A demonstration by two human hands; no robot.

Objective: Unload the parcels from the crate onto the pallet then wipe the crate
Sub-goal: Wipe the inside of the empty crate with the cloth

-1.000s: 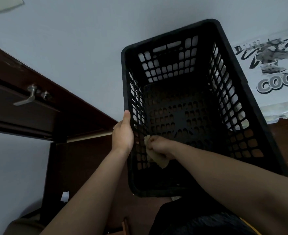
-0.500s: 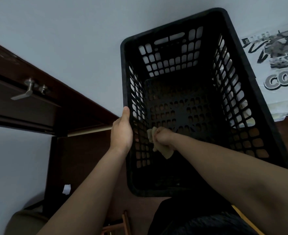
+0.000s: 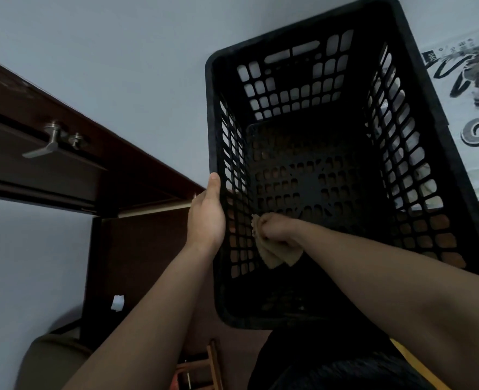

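A black plastic lattice crate is tipped with its opening facing me, and nothing lies inside it. My left hand rests on the outside of the crate's left wall, thumb up along the rim, its fingers hidden behind the wall. Inside the crate, my right hand grips a beige cloth against the inner left wall near the bottom. The cloth hangs below my fist.
A dark wooden door with a metal lever handle stands at the left. At the right edge lies a white printed box or bag. A small wooden frame sits on the floor below the crate.
The crate has shifted up and slightly right in view as my head tilted. My right hand with the cloth has moved a little along the inner left wall. My left hand keeps its hold.
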